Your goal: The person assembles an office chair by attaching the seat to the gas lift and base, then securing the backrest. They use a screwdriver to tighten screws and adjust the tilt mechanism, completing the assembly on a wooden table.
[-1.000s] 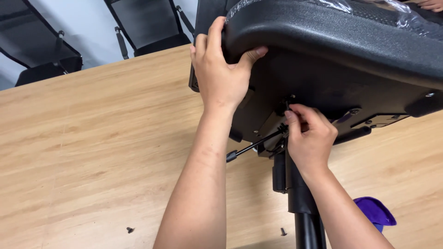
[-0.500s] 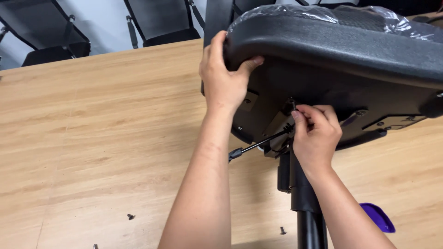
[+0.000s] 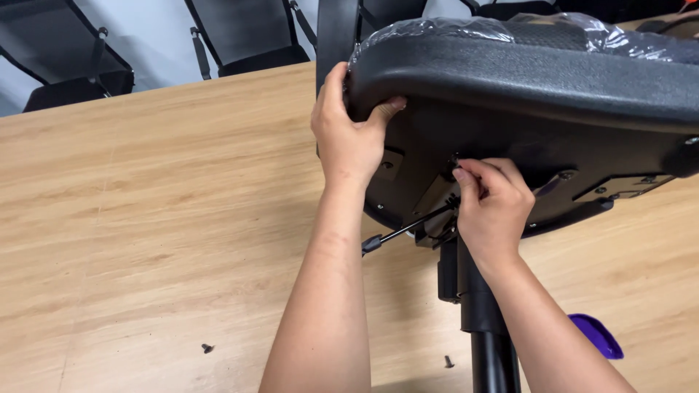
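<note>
Head view: left hand [image 3: 348,138] is gripping the chair seat [image 3: 524,73] edge steady; right hand [image 3: 491,204] is pinching a screw [image 3: 454,161] underneath, keeping it square.

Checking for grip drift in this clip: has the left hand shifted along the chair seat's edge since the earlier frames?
No. The left hand grips the same corner of the black chair seat as before, thumb under the edge; only the camera view has shifted.

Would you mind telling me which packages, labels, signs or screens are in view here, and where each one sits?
Clear plastic wrap: crinkled, shiny film over the top of the black chair seat that the left hand grips.
No labels, signs or screens show on the wooden table or around the right hand.
</note>
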